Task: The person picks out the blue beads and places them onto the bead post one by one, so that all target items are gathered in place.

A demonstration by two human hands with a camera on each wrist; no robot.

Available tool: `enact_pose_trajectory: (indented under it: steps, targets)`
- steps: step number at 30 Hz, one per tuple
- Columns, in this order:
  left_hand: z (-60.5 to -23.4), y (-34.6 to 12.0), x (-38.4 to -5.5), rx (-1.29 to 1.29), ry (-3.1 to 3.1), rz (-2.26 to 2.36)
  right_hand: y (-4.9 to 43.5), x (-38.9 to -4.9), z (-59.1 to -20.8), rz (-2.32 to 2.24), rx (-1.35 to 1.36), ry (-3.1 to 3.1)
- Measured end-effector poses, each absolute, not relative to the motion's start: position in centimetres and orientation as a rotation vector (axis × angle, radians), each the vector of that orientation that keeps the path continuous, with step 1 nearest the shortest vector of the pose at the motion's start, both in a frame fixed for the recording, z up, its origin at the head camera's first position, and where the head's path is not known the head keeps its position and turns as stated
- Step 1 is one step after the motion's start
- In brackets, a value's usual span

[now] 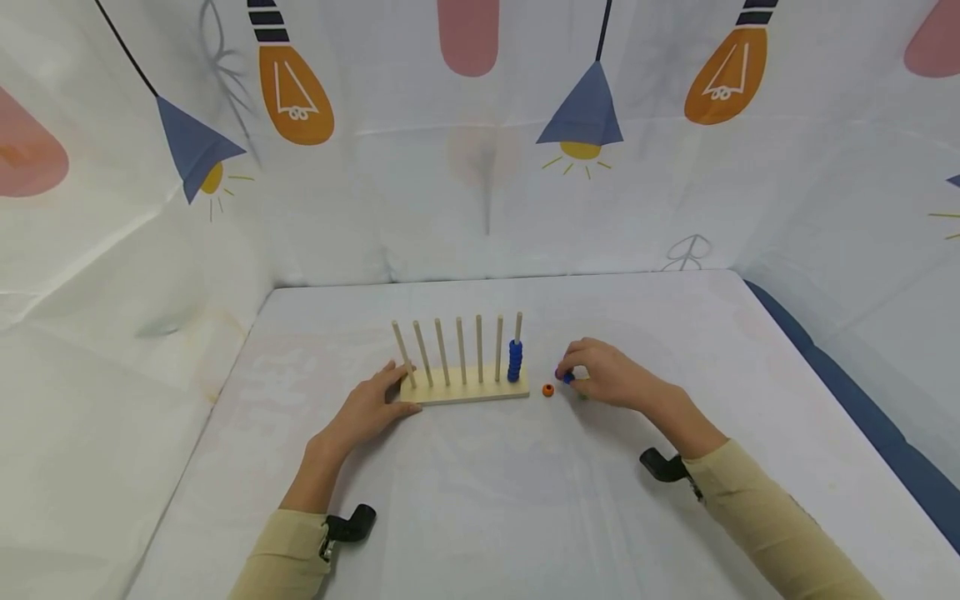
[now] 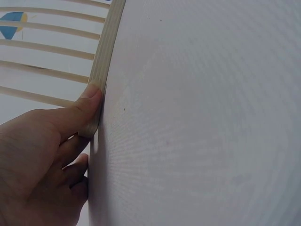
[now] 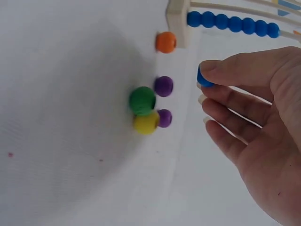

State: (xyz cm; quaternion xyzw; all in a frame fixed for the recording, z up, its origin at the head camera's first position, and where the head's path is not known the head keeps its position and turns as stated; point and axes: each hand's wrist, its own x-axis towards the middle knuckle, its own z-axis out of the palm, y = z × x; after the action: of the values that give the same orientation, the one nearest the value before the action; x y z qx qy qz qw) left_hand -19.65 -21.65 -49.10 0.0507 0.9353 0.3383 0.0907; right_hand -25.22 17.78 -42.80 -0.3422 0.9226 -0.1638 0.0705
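Observation:
A wooden peg board (image 1: 465,393) with several upright pegs stands on the table. Its rightmost peg carries a stack of blue beads (image 1: 514,362), with bare peg above them. My left hand (image 1: 372,406) grips the board's left end, the thumb along the front edge in the left wrist view. To the right of the board, my right hand (image 1: 611,372) pinches a single blue bead (image 3: 204,78) between thumb and index finger, raised off the table. The other fingers of that hand are loosely bent.
Beside the board's right end lies an orange bead (image 3: 166,42). Under my right hand are a green bead (image 3: 142,100), a yellow bead (image 3: 146,123) and two purple beads (image 3: 163,86). White printed cloth (image 1: 420,208) hangs behind the white table (image 1: 480,500).

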Motion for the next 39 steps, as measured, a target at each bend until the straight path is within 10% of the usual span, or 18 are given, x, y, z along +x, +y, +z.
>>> enact_pose_trajectory:
  steps: [39]
  targets:
    - [-48.7,-21.8,-19.5,0.185,2.751,1.045,14.8,-26.9,-35.3,-0.739,-1.265,2.848]
